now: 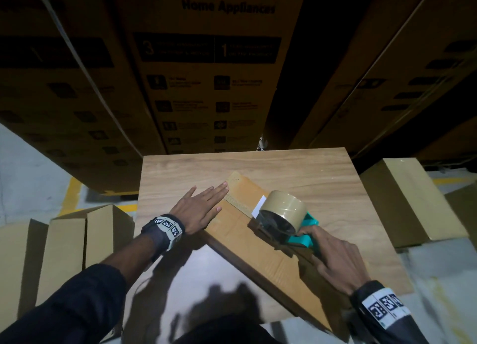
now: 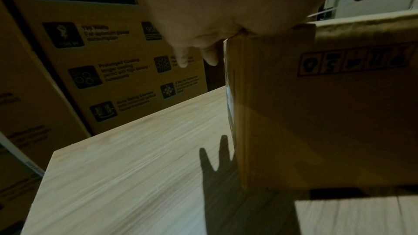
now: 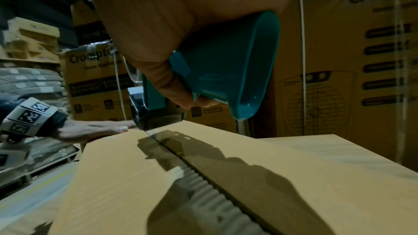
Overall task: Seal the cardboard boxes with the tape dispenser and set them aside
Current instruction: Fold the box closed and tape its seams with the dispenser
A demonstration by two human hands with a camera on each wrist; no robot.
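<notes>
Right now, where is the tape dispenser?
In the head view, the tape dispenser sits on top of the cardboard box on the wooden table, right of centre; the right hand grips its teal handle, and the left hand lies flat on the box.

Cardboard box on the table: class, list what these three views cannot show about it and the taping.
- Contents of the cardboard box: hidden by its closed flaps.
- Seam under the tape dispenser: head view, covered by the roll.
- Right hand fingers: head view, curled under the handle.
- Left hand fingertips: left wrist view, cut off by the box edge.
</notes>
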